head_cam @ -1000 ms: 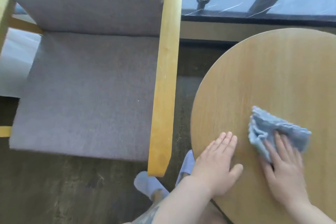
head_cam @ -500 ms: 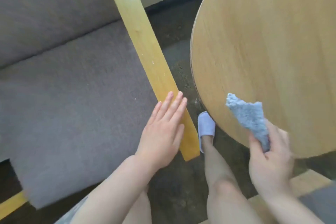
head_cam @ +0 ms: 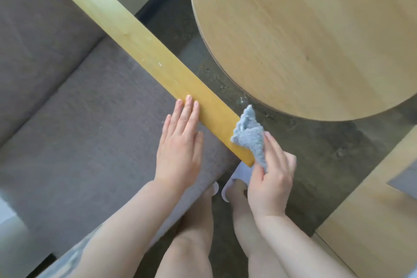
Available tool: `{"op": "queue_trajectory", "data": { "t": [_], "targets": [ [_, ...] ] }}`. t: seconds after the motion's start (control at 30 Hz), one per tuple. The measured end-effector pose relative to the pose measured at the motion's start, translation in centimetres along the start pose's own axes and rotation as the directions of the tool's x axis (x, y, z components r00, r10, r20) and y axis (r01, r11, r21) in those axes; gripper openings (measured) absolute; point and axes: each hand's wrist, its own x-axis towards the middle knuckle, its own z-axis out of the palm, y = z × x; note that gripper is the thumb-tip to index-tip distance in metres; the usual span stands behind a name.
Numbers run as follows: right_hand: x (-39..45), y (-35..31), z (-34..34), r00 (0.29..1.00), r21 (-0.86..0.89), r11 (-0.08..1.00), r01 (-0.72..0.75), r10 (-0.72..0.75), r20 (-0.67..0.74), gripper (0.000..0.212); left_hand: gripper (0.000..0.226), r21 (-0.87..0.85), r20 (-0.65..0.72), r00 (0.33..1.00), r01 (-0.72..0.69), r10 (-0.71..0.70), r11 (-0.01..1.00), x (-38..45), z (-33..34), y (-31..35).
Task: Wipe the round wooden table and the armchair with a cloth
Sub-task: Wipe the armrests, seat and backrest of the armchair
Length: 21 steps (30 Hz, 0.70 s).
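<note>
Gripping a bunched grey-blue cloth [head_cam: 250, 137] between thumb and fingers, the right hand [head_cam: 269, 178] is pressing it onto the near end of the armchair's yellow wooden armrest [head_cam: 140, 45]. The armrest is running diagonally from the upper left down to the cloth. The left hand [head_cam: 180, 142] is lying flat and released, fingers together, with its palm over the grey seat cushion [head_cam: 85, 119] and its fingertips [head_cam: 188, 100] touching the inner edge of the armrest. The grey backrest [head_cam: 33, 25] is rising at the upper left, meeting the seat along a seam.

The round wooden table [head_cam: 304, 29] is filling the upper right, its pale grained top bare, and it is standing apart from the armchair with a strip of dark mottled floor [head_cam: 316, 153] showing between them. Small pale specks are lying on the floor by the table's edge. Another pale wooden surface [head_cam: 372, 232] is cutting in at the lower right. Below the hands, the person's bare legs are showing, with white slippers [head_cam: 237, 178] on the floor just under the end of the armrest.
</note>
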Motion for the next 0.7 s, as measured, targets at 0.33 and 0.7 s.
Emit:
{"op": "queue_trajectory", "data": {
  "t": [0.33, 0.7],
  "targets": [
    [4.8, -2.6, 3.7, 0.999, -0.035, 0.999, 0.033, -0.033, 0.015, 0.040, 0.058, 0.214, 0.014, 1.000, -0.003, -0.001, 0.977, 0.6, -1.1, 0.6],
    [4.6, -2.4, 4.0, 0.999, -0.119, 0.992, 0.039, -0.038, 0.015, 0.036, 0.063, 0.501, 0.268, 0.957, -0.237, 0.110, 0.832, 1.9, -5.0, 0.0]
  ]
}}
